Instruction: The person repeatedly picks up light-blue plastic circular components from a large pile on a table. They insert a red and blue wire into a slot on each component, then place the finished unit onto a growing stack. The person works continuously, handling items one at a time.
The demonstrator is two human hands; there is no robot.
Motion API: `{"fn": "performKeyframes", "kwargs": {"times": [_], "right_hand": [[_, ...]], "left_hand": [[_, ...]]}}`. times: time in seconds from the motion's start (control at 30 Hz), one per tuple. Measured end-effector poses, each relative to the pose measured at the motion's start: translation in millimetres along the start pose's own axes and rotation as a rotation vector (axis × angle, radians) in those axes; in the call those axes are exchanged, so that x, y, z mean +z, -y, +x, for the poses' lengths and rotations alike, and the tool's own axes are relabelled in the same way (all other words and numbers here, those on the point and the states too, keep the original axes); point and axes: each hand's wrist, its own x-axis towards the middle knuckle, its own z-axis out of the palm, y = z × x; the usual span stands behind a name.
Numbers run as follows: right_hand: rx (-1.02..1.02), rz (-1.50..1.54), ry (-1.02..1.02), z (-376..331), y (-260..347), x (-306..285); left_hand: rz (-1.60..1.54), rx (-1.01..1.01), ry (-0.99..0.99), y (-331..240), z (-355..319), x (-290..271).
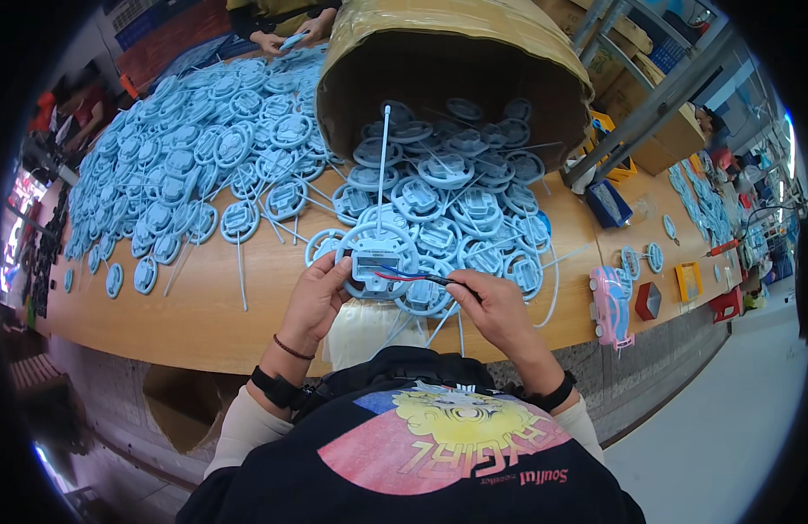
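My left hand (316,297) is closed on the rim of a light blue plastic wheel-shaped part (375,234), holding it up at the table's near edge. A rectangular compartment fills the part's middle, and a long pale rod or tube (384,166) points away from its far side. In my right hand (495,306) is a black cable (440,279), pinched between the fingers. Red and blue wire ends (391,274) spread from the cable across the compartment; whether they touch its inside I cannot tell. Similar parts lie right behind, some overlapping.
A large heap of light blue wheel parts (185,157) covers the table's left. A tipped cardboard box (456,61) spills more ahead. To the right are a pink toy car (611,306), a blue bin (610,203) and a metal post (657,105). Across the table, a person's hands (290,37) hold a blue part.
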Motion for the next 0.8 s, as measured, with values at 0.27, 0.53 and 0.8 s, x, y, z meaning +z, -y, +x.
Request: {"fn": "performKeyframes", "kwargs": {"times": [0.27, 0.53, 0.8], "right_hand": [[0.090, 0.084, 0.171, 5, -11, 4], [0.004, 0.167, 0.148, 5, -19, 16], [0.102, 0.211, 0.241, -3, -22, 18]], "left_hand": [[0.020, -0.035, 0.050, 4, 5, -4], [0.163, -0.038, 0.183, 1, 11, -27], [-0.182, -0.166, 0.254, 22, 13, -25]]}}
